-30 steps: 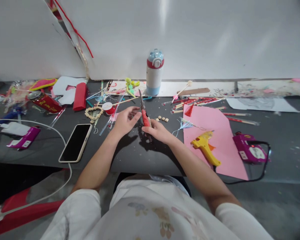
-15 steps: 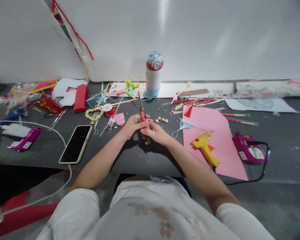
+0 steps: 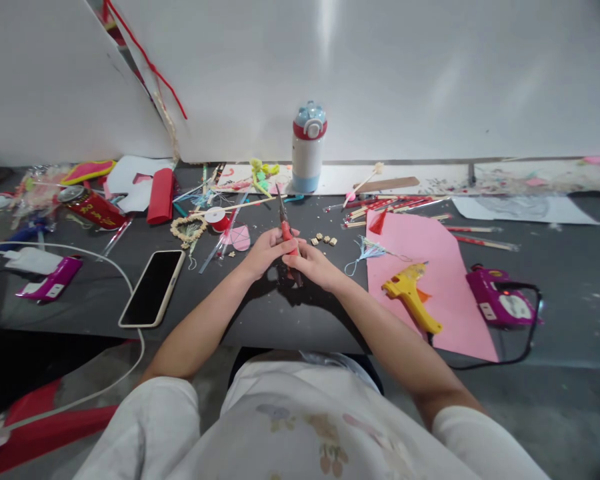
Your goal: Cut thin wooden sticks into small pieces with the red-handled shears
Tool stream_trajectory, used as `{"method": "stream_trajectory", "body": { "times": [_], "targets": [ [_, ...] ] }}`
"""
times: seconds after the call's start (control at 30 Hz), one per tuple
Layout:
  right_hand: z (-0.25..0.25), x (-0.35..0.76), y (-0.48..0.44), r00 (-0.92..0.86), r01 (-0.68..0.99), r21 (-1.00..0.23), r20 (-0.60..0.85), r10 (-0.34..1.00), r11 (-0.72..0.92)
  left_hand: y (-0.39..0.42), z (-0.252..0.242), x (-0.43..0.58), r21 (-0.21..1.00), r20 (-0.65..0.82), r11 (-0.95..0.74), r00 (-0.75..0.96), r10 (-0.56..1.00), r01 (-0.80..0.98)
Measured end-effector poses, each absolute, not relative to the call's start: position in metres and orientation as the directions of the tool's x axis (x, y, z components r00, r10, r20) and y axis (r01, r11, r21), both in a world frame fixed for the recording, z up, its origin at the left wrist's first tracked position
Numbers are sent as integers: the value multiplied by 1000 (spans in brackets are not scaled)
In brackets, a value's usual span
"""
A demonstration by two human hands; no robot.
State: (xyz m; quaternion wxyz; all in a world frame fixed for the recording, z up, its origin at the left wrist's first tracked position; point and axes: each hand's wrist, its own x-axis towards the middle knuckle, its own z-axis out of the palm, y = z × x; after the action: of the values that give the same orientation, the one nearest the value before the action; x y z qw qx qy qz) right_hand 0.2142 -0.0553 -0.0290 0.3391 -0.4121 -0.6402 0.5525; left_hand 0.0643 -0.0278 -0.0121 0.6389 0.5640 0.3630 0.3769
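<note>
My left hand (image 3: 266, 253) and my right hand (image 3: 314, 265) meet over the middle of the dark table. Both are closed around a pair of red-handled scissors (image 3: 286, 229), whose dark pointed blades face away from me and look closed together. Fingers cover much of the handles. Just beyond my right hand lie several small beige pieces (image 3: 325, 239). Left of my left hand are a pink paper piece (image 3: 240, 238), a spool of red thread (image 3: 217, 219) and a beige heart-shaped ring (image 3: 187, 230).
A water bottle (image 3: 309, 150) stands behind the scissors. To the right, a yellow glue gun (image 3: 413, 300) rests on pink paper (image 3: 455, 293), beside a purple box with a cable (image 3: 500, 300). A phone (image 3: 151, 289), a white cable (image 3: 120, 267) and a red can (image 3: 93, 208) lie leftward.
</note>
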Motion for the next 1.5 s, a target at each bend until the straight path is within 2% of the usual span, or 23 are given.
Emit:
{"method": "stream_trajectory", "body": {
  "times": [0.1, 0.2, 0.27, 0.4, 0.47, 0.53, 0.7, 1.03, 1.5],
  "targets": [
    [-24, 215, -56, -399, 191, -981, -55, 915, 24, -25, -13, 62, 998, -18, -11, 464, 886, 60],
    [-21, 218, -56, -332, 263, -965, -83, 940, 8, -25, -9, 55, 922, 132, -227, 298, 946, 313],
    [-21, 220, -54, -285, 332, -943, -96, 954, 4, -27, -4, 48, 792, 304, -350, 174, 937, 500],
    [-20, 223, -53, -257, 449, -893, -111, 960, 17, -26, 7, 35, 431, 641, -505, 140, 755, 748],
    [-18, 223, -54, -288, 480, -876, -112, 951, 42, -22, 9, 31, 307, 712, -502, 155, 685, 808],
    [-15, 222, -56, -314, 506, -860, -114, 942, 65, -17, 8, 27, 262, 715, -485, 170, 678, 834],
    [-8, 220, -63, -368, 529, -838, -81, 926, 137, -12, 3, 22, 292, 673, -443, 147, 725, 847],
    [-6, 221, -65, -408, 530, -823, -34, 912, 206, -5, 4, 3, 336, 645, -494, 185, 741, 802],
    [-7, 221, -66, -435, 531, -826, -75, 897, 188, -4, 15, -3, 419, 568, -538, 251, 784, 731]
  ]
}}
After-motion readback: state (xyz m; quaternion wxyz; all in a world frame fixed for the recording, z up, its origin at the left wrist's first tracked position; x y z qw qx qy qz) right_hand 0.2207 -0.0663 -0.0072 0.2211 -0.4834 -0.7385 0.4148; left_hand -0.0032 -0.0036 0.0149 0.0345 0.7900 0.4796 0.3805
